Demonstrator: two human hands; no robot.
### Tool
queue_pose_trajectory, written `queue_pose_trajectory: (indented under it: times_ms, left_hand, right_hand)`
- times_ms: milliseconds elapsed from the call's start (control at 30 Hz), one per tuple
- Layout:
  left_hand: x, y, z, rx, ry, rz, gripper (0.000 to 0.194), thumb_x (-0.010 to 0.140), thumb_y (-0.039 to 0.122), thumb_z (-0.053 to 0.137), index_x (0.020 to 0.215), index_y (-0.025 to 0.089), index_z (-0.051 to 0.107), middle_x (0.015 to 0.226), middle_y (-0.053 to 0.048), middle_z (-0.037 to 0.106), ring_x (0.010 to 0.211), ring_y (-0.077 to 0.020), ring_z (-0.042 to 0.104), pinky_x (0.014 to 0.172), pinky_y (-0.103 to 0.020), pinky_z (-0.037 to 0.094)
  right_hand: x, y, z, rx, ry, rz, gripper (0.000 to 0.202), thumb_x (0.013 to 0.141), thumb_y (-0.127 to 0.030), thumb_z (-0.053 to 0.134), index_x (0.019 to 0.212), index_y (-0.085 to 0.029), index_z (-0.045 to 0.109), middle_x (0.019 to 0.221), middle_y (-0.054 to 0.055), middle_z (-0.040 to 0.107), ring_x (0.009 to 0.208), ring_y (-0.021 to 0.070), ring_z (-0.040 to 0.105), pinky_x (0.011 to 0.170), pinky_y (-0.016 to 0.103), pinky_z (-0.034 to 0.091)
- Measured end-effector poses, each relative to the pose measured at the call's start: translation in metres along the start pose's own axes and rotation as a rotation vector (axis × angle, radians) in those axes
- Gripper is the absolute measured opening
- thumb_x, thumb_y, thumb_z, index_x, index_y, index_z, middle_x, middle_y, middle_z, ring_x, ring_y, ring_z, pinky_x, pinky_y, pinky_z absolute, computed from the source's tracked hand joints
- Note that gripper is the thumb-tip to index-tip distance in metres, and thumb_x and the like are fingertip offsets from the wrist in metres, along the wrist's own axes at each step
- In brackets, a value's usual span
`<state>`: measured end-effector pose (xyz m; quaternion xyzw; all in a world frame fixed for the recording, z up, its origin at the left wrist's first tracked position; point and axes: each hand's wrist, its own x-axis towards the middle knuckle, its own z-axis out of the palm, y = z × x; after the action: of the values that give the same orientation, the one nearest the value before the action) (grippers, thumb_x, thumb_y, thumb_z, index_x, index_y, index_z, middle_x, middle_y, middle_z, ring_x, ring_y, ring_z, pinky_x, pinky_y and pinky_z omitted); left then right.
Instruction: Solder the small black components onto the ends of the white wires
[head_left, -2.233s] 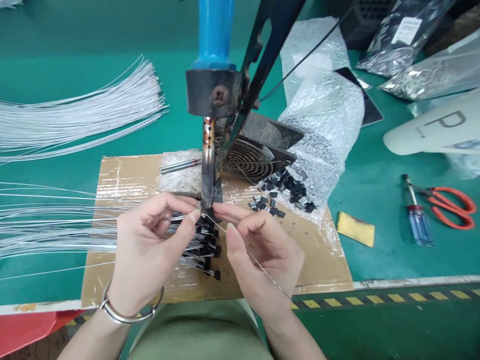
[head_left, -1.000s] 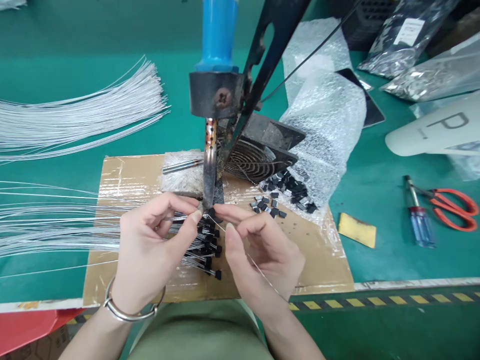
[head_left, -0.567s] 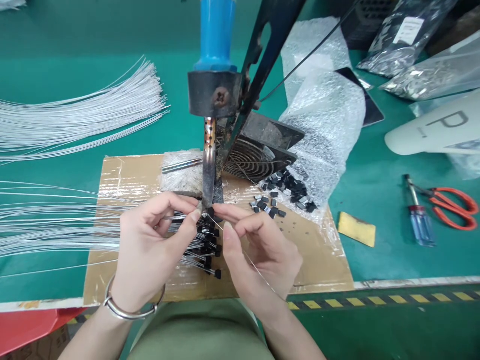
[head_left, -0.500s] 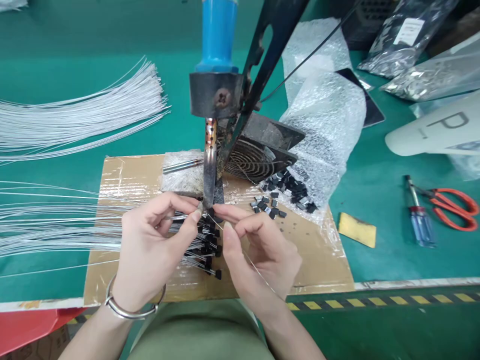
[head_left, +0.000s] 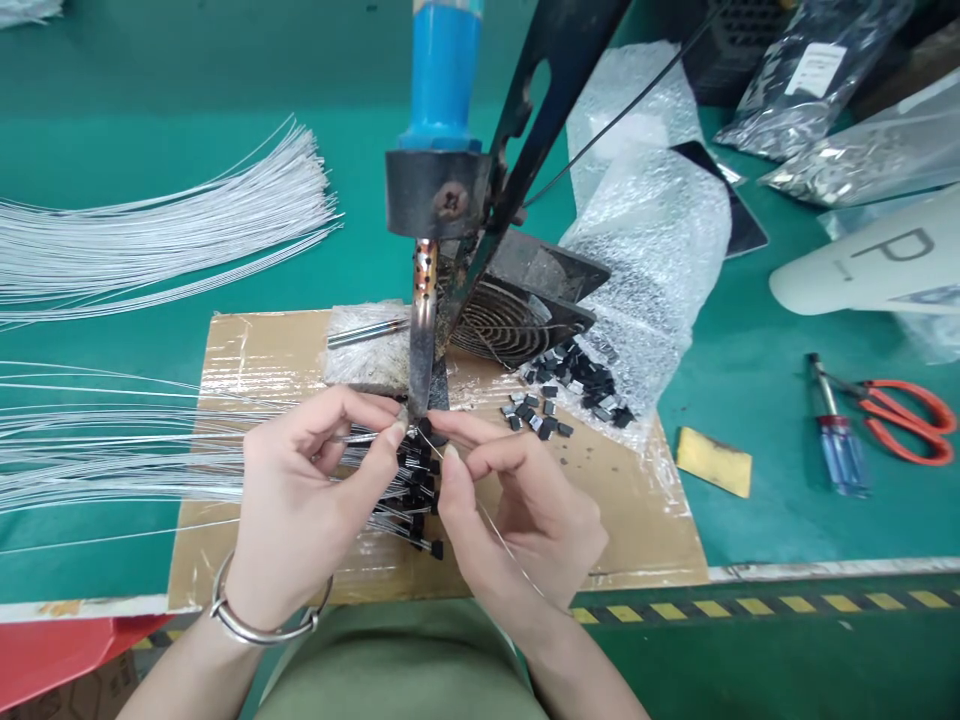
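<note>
A person's left hand [head_left: 311, 490], with a bracelet [head_left: 259, 632] at its wrist, is closing thumb and forefinger on a small piece [head_left: 412, 431], mostly hidden by the fingertips. The right hand [head_left: 525, 510] is gripping a thin metal wire [head_left: 496, 530] between thumb and forefinger, its far end reaching the small piece. Both are meeting over the middle of a cardboard sheet [head_left: 645, 540], right beneath the tip of an upright soldering iron [head_left: 444, 85]; whether the tip is touching the small piece cannot be told.

White wires [head_left: 90, 470] are running in over the cardboard's left edge, their black ends [head_left: 416, 500] lying below the fingertips. A fan [head_left: 517, 310] is standing at the cardboard's far edge, and small black parts [head_left: 577, 375] are lying near its far right corner, partly on bubble wrap [head_left: 645, 230]. Beyond the cardboard's right edge, a yellow sponge [head_left: 714, 462], a screwdriver [head_left: 841, 450] and red-handled scissors [head_left: 911, 425] are resting on the tabletop [head_left: 780, 525].
</note>
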<state>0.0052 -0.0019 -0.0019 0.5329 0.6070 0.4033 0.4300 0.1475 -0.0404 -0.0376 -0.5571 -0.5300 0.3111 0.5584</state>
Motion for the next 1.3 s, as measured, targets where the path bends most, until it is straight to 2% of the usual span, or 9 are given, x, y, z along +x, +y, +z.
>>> queue_pose_trajectory:
  times_ms: [333, 900, 1167, 1300]
  left_hand:
    - [0.0007, 0.0013, 0.0012, -0.018, 0.000, 0.004, 0.013, 0.080, 0.010, 0.079, 0.077, 0.022, 0.076, 0.086, 0.002, 0.081, 0.078, -0.0097, 0.074, 0.071, -0.015, 0.056]
    - [-0.0027, 0.0014, 0.0000, 0.033, 0.014, 0.027, 0.009, 0.082, 0.016, 0.077, 0.076, 0.023, 0.076, 0.085, 0.001, 0.081, 0.073, -0.0130, 0.071, 0.058, -0.021, 0.050]
    - [-0.0003, -0.0010, 0.0014, 0.014, -0.004, 0.027, 0.013, 0.082, 0.012, 0.078, 0.076, 0.023, 0.075, 0.085, 0.003, 0.080, 0.075, -0.0099, 0.073, 0.068, -0.018, 0.055]
    - [-0.0012, -0.0018, 0.0007, 0.019, 0.002, 0.035, 0.012, 0.081, 0.013, 0.078, 0.076, 0.023, 0.076, 0.084, 0.004, 0.080, 0.071, -0.0087, 0.070, 0.062, -0.017, 0.052]
  right_hand:
    - [-0.0024, 0.0013, -0.0011, 0.017, 0.004, -0.005, 0.020, 0.095, -0.010, 0.069, 0.086, -0.026, 0.060, 0.116, 0.006, 0.085, 0.100, 0.0211, 0.083, 0.080, 0.030, 0.067]
    - [-0.0040, 0.0011, -0.0004, 0.004, 0.012, -0.021, 0.019, 0.095, -0.010, 0.071, 0.088, -0.025, 0.062, 0.115, 0.005, 0.085, 0.099, 0.0189, 0.083, 0.082, 0.029, 0.066]
    - [-0.0019, 0.0019, 0.0001, -0.009, 0.015, -0.023, 0.018, 0.095, -0.012, 0.070, 0.087, -0.025, 0.062, 0.112, 0.006, 0.086, 0.095, 0.0200, 0.084, 0.079, 0.030, 0.067]
    - [-0.0016, 0.0029, 0.0006, -0.014, 0.019, -0.040, 0.019, 0.095, -0.011, 0.070, 0.086, -0.025, 0.062, 0.110, 0.006, 0.086, 0.095, 0.0192, 0.084, 0.080, 0.029, 0.067]
